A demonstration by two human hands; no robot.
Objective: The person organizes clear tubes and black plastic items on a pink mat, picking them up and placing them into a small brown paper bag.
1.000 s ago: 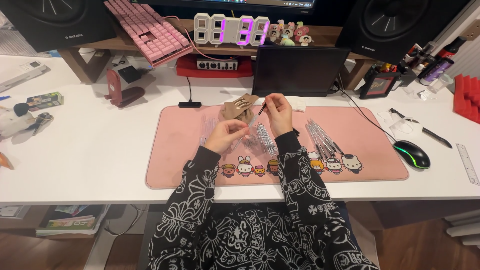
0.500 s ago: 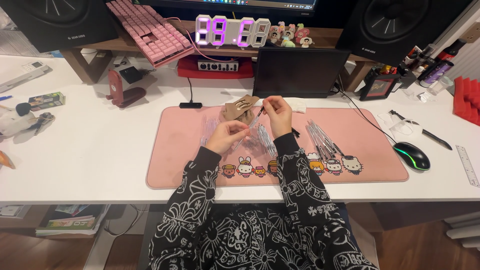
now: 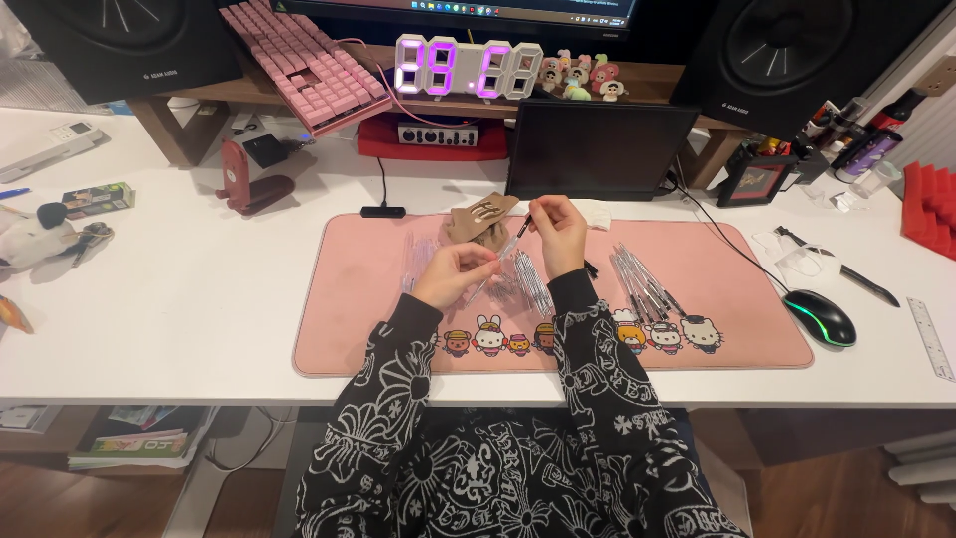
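Pen [image 3: 510, 246] runs diagonal between your hands, tip up by your right hand [image 3: 560, 231], barrel down in your left hand [image 3: 456, 274], both sets of fingers pinched on it.

pen [image 3: 515, 239] mid-part hidden in both hands' fingers; monitor [image 3: 468, 12] cut off at top edge

Desk [image 3: 179, 299]: white. Desk mat [image 3: 368, 299]: pink, with a row of small cartoon animal figures along my near edge. My sleeves [image 3: 597, 349]: black with a white ornamental print. Keyboard [image 3: 304, 60]: pink. Clock [image 3: 468, 68]: white case, digits glowing violet. Speakers [image 3: 807, 50]: black. Mouse [image 3: 820, 317]: black, lit green along one edge. Pouch [image 3: 480, 219]: tan. Pen [image 3: 513, 239] in my fingers: clear barrel, dark tip.
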